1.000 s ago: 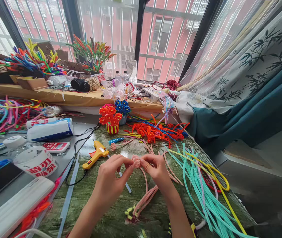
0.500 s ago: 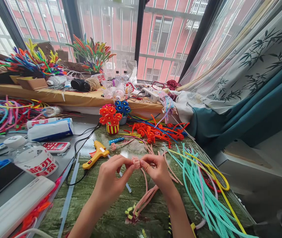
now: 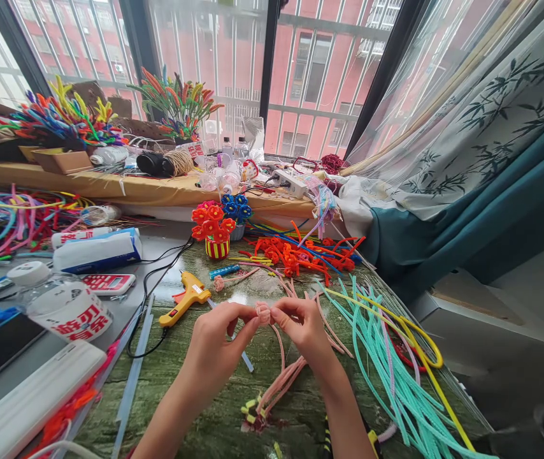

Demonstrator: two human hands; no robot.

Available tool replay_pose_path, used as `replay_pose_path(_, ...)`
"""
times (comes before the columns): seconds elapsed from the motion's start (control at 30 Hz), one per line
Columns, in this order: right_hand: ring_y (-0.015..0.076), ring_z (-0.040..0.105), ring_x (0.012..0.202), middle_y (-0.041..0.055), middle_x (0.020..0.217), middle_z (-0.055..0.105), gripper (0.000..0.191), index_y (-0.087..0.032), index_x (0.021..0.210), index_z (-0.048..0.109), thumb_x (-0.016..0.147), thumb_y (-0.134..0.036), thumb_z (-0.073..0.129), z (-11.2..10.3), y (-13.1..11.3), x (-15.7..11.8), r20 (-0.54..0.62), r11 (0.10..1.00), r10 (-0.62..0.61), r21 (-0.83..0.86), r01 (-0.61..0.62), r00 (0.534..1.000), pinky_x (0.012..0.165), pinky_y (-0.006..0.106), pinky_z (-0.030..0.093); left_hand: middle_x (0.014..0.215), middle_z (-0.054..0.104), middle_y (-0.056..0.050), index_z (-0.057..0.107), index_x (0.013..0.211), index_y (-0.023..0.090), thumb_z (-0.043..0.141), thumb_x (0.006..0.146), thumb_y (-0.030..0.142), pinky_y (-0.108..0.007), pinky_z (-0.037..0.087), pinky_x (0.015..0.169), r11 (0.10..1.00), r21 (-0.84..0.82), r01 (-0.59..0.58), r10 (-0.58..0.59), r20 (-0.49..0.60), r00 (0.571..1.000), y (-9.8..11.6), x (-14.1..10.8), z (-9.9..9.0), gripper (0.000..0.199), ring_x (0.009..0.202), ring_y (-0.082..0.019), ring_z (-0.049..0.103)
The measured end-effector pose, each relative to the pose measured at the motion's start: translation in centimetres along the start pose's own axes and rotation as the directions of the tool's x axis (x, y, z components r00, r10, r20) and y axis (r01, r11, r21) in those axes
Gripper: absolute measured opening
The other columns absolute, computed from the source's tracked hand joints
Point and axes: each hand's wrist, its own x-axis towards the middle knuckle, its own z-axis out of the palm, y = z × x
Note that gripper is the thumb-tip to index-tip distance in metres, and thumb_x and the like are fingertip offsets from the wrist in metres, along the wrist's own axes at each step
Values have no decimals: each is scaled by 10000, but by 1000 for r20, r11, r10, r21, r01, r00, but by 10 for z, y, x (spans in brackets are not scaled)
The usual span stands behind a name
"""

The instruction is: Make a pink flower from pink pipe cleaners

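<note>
A small pink pipe-cleaner flower (image 3: 262,312) is pinched between my two hands above the middle of the table. My left hand (image 3: 221,335) grips its left side between thumb and forefinger. On the other side, my right hand (image 3: 303,325) pinches the flower with bent fingers. A pink stem hangs below it. Under and behind my hands lie loose pink pipe cleaners (image 3: 287,381), some with yellow-tipped ends at the front. Left of my left hand rests a yellow hot glue gun (image 3: 185,299), its glue stick poking out toward my hand.
Turquoise pipe cleaners (image 3: 381,363) spread along the right, with red ones (image 3: 295,252) behind. A striped pot (image 3: 217,248) holds red flowers near a blue bunch (image 3: 236,207). A plastic bottle (image 3: 59,303) and a white power bank-like block (image 3: 37,401) occupy the left. The glue gun's black cable (image 3: 146,299) loops nearby.
Almost nothing differs. Both hands keep their pinch on the pink flower, which has shifted very slightly.
</note>
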Motion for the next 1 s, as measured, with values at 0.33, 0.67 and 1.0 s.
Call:
replay_pose_path(0.33,139,528,559,42,613,638,255,-131,658,672,834,-286,571,1,-2,1,-1,1000,2,20,-2,1000,510,233,377,626,642,9,697,777,178,571,861,216,-207,367,492,999,21,-30,30,-40,999,7,0,-1,156,506,-100,463)
replay_pose_path(0.67,144,545,566,38,621,651,259,-140,664,691,840,-298,586,5,-6,-1,-46,1000,-26,-5,26,999,519,238,386,615,616,4,693,775,165,539,874,191,-203,378,489,998,28,-55,57,-67,996,11,1,-1,185,503,-97,461)
replay_pose_path(1.0,142,520,576,39,644,647,261,-144,699,692,870,-292,562,4,-7,0,-13,994,-80,-78,79,997,545,254,383,625,595,6,661,760,160,542,881,160,-207,392,531,983,153,-98,119,-137,983,9,-3,1,170,543,-105,503)
